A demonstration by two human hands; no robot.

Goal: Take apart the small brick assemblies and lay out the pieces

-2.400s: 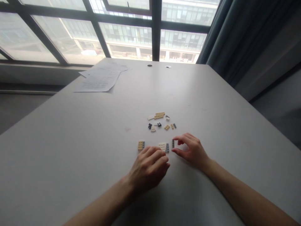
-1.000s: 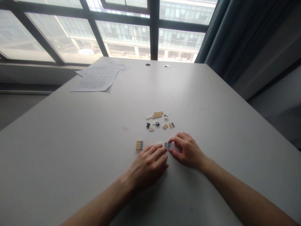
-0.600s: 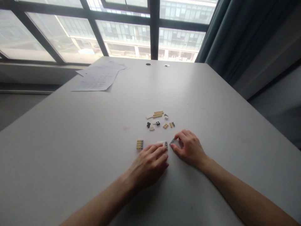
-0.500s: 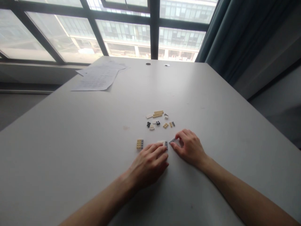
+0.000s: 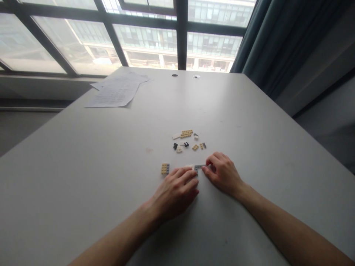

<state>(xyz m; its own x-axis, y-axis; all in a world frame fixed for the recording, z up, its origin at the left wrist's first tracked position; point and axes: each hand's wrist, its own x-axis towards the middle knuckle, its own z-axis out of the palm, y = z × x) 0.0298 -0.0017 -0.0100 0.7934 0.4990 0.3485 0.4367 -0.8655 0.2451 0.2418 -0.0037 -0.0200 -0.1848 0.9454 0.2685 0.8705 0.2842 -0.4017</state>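
Observation:
A narrow grey toy building plate (image 5: 200,166) is pinched between the thumb and forefinger of my right hand (image 5: 223,173). Its left end meets the top corner of a white and grey brick piece (image 5: 189,167), though whether the studs are joined I cannot tell. My left hand (image 5: 177,190) lies over that piece with bent fingers on it, hiding most of its lower part. Just left of these fingers, a tan and grey block (image 5: 165,169) rests on the table.
Beyond my hands lie loose parts: tan plates (image 5: 186,133), a white tile (image 5: 176,136), black pieces (image 5: 186,144), a small tan plate (image 5: 195,147) and a white curved piece (image 5: 179,149). Printed papers (image 5: 113,92) are at the white table's (image 5: 83,177) far left, before a window.
My right hand has turned the grey plate from a slant to nearly level. Its left end has moved onto the corner of the white and grey piece. The left hand stays put.

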